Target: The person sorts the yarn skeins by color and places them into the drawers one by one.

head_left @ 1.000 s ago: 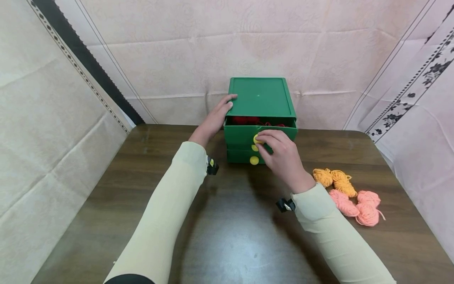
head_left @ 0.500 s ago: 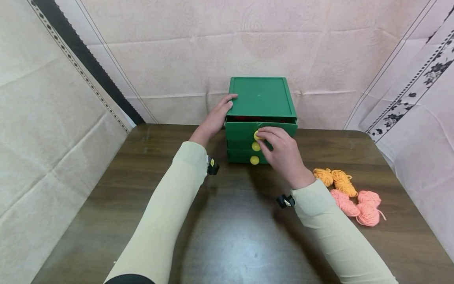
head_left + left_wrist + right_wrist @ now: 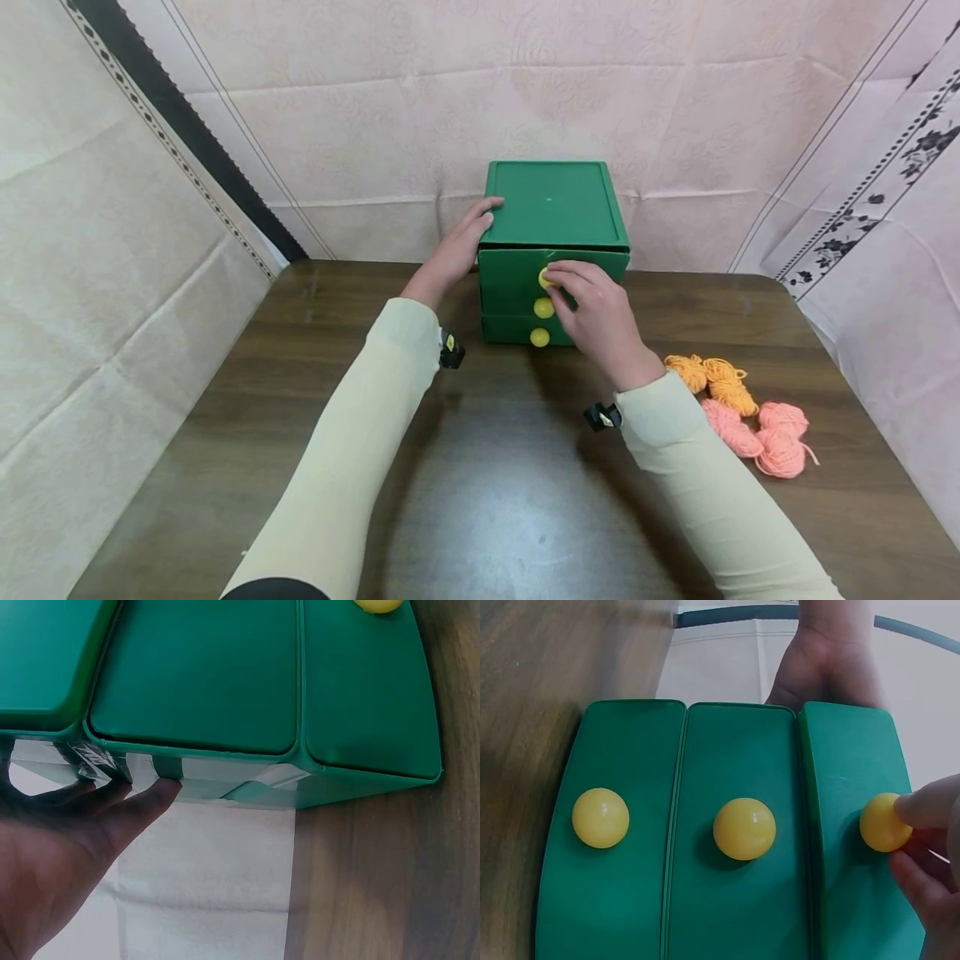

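Note:
A green cabinet (image 3: 555, 200) with three drawers, each with a round yellow knob, stands at the far side of the table. My right hand (image 3: 603, 329) pinches the top drawer's knob (image 3: 883, 823) between thumb and fingers. That top drawer (image 3: 855, 765) juts slightly past the other two in the right wrist view, leaving a thin dark gap under the lid. Below it are the middle knob (image 3: 744, 829) and the bottom knob (image 3: 601, 817). My left hand (image 3: 453, 250) rests against the cabinet's left side, its extended fingers (image 3: 146, 810) touching the taped wall.
Two orange yarn skeins (image 3: 726, 387) lie on the brown wooden table (image 3: 480, 500), right of my right forearm. Two pink yarn skeins (image 3: 782, 440) lie just nearer than them. A pale cloth (image 3: 420, 125) hangs behind the table and along both sides.
The top drawer has slid inward, pushed by my right hand at the knob; the red yarn seen inside earlier is now hidden. My left hand stays in place.

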A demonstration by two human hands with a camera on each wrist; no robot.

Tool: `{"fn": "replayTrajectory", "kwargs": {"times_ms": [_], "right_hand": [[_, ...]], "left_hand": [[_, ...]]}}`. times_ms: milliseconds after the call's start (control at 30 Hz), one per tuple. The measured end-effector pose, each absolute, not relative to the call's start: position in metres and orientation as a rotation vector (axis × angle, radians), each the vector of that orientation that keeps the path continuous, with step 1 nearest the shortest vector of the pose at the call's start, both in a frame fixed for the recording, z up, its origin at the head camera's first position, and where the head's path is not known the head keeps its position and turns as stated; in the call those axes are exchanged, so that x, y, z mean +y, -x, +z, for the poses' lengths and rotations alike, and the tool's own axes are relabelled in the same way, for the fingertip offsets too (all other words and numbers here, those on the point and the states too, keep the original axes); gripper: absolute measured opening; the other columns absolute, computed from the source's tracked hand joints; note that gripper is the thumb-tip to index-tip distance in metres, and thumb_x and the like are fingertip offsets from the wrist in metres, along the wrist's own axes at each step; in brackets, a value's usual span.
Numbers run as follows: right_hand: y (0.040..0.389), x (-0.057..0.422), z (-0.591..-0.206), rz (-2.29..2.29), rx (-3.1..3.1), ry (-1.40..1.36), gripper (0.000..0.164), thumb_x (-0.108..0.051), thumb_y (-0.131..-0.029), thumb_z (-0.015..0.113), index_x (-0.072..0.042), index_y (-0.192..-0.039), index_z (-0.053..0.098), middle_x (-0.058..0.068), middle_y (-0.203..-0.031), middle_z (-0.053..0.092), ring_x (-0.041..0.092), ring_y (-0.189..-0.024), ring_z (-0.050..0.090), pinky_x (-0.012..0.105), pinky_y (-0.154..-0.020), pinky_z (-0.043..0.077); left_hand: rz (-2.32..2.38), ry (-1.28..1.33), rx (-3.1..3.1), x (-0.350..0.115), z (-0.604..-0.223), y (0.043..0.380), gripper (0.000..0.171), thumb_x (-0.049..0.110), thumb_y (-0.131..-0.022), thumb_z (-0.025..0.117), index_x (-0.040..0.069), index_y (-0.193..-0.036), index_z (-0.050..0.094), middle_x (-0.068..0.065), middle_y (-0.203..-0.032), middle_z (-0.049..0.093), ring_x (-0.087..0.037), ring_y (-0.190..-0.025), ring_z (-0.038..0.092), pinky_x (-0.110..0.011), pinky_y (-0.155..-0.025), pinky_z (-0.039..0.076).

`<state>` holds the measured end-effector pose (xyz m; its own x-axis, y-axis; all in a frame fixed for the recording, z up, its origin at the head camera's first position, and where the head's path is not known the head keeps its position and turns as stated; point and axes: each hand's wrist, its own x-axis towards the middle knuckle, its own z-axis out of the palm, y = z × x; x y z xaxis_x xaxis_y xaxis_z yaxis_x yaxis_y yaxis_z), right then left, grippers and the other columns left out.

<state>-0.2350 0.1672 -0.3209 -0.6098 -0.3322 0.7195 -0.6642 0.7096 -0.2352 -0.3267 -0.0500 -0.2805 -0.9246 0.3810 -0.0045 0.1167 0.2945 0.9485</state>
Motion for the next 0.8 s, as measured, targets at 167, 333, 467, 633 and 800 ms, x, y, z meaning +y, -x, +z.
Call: {"fn": "replayTrajectory", "kwargs": {"times_ms": [167, 333, 467, 633, 800], "right_hand": [[0.238, 0.167, -0.321, 0.642, -2.256, -0.746, 0.024, -0.002, -0.082, 0.075, -0.001, -0.106, 0.072, 0.011, -0.114, 0.070, 0.026, -0.108, 0.063, 0.040, -0.093, 0.052], [0.241, 0.167, -0.320, 0.631, -2.266, -0.738, 0.024, -0.003, -0.083, 0.074, -0.001, -0.107, 0.072, 0.010, -0.114, 0.070, 0.025, -0.109, 0.063, 0.039, -0.095, 0.051], [0.243, 0.167, -0.320, 0.628, -2.276, -0.729, 0.024, -0.003, -0.084, 0.074, -0.001, -0.107, 0.072, 0.010, -0.114, 0.070, 0.026, -0.110, 0.063, 0.040, -0.095, 0.051], [0.245, 0.167, -0.320, 0.625, -2.291, -0.716, 0.024, -0.003, -0.084, 0.074, -0.001, -0.107, 0.072, 0.010, -0.115, 0.070, 0.026, -0.110, 0.063, 0.040, -0.094, 0.051], [0.247, 0.168, -0.320, 0.625, -2.300, -0.714, 0.025, -0.003, -0.083, 0.074, -0.002, -0.108, 0.072, 0.010, -0.115, 0.070, 0.026, -0.110, 0.063, 0.040, -0.095, 0.051]], "left_hand": [[1.669, -0.451, 2.345, -0.049, -0.279, 0.325, 0.045, 0.035, -0.107, 0.024, 0.030, -0.151, 0.029, 0.003, -0.161, 0.018, -0.020, -0.144, 0.028, -0.044, -0.114, 0.030], [1.655, -0.447, 2.363, -0.049, -0.278, 0.324, 0.044, 0.033, -0.107, 0.024, 0.030, -0.151, 0.030, 0.003, -0.161, 0.018, -0.019, -0.146, 0.022, -0.044, -0.116, 0.026], [1.649, -0.442, 2.366, -0.049, -0.277, 0.324, 0.044, 0.034, -0.107, 0.024, 0.030, -0.151, 0.030, 0.003, -0.161, 0.018, -0.019, -0.146, 0.022, -0.045, -0.116, 0.025], [1.665, -0.432, 2.340, -0.049, -0.279, 0.327, 0.044, 0.034, -0.107, 0.024, 0.031, -0.151, 0.030, 0.003, -0.161, 0.018, -0.021, -0.144, 0.027, -0.047, -0.113, 0.031], [1.697, -0.434, 2.301, -0.050, -0.281, 0.329, 0.044, 0.035, -0.107, 0.024, 0.032, -0.150, 0.030, 0.002, -0.161, 0.018, -0.022, -0.142, 0.030, -0.048, -0.110, 0.035]]}}
